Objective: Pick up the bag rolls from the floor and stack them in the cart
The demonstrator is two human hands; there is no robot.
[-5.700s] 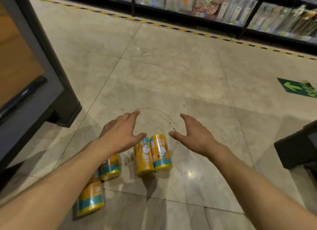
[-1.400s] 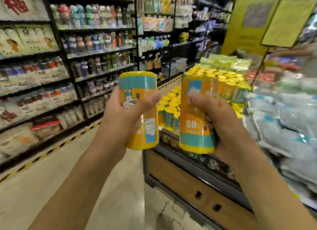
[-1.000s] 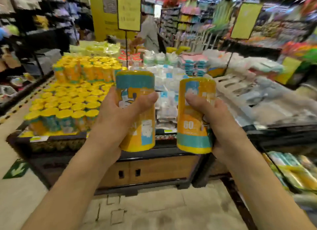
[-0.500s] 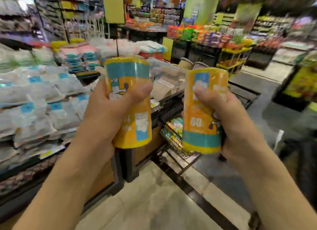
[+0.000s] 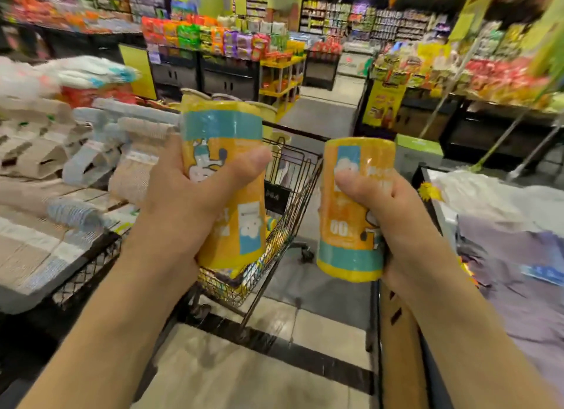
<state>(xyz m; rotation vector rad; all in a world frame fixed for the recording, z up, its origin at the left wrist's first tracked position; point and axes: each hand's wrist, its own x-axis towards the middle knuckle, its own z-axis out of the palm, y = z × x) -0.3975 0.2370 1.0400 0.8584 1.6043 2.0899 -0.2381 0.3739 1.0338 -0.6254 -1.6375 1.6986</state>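
Two yellow bag rolls with teal bands are held upright at chest height. My left hand grips the left bag roll round its middle, thumb across the front. My right hand grips the right bag roll, which sits a little lower. Behind and between the rolls stands a black wire shopping cart on the aisle floor; some yellow items show low inside it, mostly hidden by the left roll.
A display table with pale packaged goods runs along the left. Another display stand with white and purple packs is on the right. Shelves of colourful snacks fill the back. Tiled floor stretches beyond the cart.
The view has swung right from the yellow roll display to the aisle. The cart now sits straight ahead behind the rolls. Both hands keep their grip on the rolls.
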